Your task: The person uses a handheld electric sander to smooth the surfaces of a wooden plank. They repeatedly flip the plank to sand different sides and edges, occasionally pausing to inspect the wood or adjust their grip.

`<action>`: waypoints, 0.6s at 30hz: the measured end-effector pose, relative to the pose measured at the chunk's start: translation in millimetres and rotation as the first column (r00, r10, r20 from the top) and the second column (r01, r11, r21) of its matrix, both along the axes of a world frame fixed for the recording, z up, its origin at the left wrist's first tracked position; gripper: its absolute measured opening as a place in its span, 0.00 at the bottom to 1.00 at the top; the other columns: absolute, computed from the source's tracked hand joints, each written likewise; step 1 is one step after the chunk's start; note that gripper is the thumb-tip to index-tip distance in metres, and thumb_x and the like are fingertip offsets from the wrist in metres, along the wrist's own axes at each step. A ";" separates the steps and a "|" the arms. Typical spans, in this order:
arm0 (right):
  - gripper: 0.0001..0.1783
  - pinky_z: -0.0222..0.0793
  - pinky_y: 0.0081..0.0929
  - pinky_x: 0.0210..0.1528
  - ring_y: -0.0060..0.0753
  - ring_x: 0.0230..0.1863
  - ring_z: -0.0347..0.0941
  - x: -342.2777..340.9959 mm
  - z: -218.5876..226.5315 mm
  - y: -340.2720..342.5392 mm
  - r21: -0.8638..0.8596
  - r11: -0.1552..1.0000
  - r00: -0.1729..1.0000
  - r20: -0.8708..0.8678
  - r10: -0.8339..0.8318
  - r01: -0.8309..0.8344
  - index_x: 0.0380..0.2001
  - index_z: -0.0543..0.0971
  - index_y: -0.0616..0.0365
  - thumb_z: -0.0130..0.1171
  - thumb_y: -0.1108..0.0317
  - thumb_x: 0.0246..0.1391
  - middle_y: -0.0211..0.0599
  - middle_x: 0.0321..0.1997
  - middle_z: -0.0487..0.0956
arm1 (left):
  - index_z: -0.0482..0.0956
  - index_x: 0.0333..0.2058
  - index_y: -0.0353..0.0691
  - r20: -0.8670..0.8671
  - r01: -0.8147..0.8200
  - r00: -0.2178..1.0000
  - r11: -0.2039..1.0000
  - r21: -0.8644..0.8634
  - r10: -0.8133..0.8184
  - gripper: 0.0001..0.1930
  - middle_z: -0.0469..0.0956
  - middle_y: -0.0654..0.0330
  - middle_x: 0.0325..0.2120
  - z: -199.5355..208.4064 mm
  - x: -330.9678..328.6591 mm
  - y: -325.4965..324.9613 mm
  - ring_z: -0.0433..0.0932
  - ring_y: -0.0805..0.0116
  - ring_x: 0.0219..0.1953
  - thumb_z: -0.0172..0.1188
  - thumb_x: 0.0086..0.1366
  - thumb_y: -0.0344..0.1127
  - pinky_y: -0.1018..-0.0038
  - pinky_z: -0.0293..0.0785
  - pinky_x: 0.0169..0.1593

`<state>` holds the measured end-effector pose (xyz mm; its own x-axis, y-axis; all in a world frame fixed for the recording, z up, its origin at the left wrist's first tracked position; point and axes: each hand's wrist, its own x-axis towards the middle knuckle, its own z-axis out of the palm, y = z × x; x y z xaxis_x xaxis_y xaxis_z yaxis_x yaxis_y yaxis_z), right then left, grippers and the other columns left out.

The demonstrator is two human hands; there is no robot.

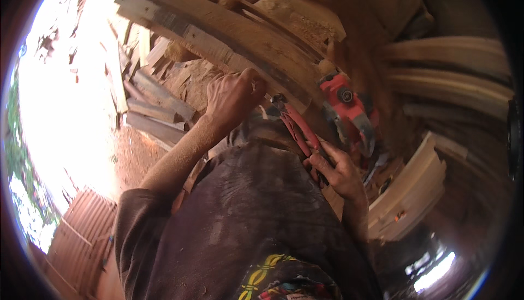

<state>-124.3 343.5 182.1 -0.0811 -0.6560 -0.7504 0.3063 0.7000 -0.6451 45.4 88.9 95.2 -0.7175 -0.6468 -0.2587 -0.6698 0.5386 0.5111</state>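
Red-handled pincers (300, 125) lie in my right hand (341, 172), which is closed round the ends of their handles. Their dark metal head points up and left, close to the near edge of a long wooden beam (218, 46). My left hand (234, 94) is curled into a fist against that same edge, left of the pincers' head. Its fingers are bent inward, and whatever they may hold is hidden. Just right of the pincers, a red and grey power tool (346, 98) rests at the beam's right end.
Sawdust coats the bench boards beyond the beam. Wood offcuts (158, 101) are heaped on the ground at left. Curved planks (447, 63) extend at far right, and a pale board (412, 191) leans below them. A bundle of slats (82, 237) lies at lower left.
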 end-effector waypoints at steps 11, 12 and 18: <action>0.31 0.77 0.20 0.29 0.28 0.40 0.84 -74.8 14.1 -24.1 -0.136 0.980 0.984 0.078 0.158 -0.147 0.71 0.70 0.70 0.61 0.63 0.74 0.47 0.56 0.84 | 0.74 0.69 0.46 -0.341 -0.092 0.940 0.971 -0.223 0.011 0.32 0.78 0.58 0.60 30.5 -44.0 146.4 0.76 0.59 0.65 0.68 0.66 0.36 0.55 0.70 0.66; 0.32 0.76 0.19 0.28 0.29 0.40 0.84 -78.0 18.2 -29.2 -0.142 0.978 0.983 0.082 0.165 -0.152 0.72 0.69 0.71 0.62 0.63 0.73 0.48 0.56 0.84 | 0.73 0.69 0.47 -0.369 -0.072 0.929 0.977 -0.201 -0.007 0.33 0.76 0.58 0.63 25.5 -55.7 149.9 0.72 0.60 0.68 0.68 0.65 0.36 0.54 0.66 0.70; 0.45 0.77 0.19 0.33 0.32 0.43 0.85 -98.4 13.2 -42.2 -0.412 0.887 0.975 -0.008 0.222 -0.206 0.75 0.63 0.70 0.69 0.52 0.68 0.56 0.60 0.82 | 0.73 0.70 0.46 -0.564 -0.085 0.826 0.988 -0.130 -0.003 0.37 0.77 0.57 0.65 1.4 -76.1 126.9 0.74 0.58 0.69 0.71 0.61 0.38 0.55 0.67 0.70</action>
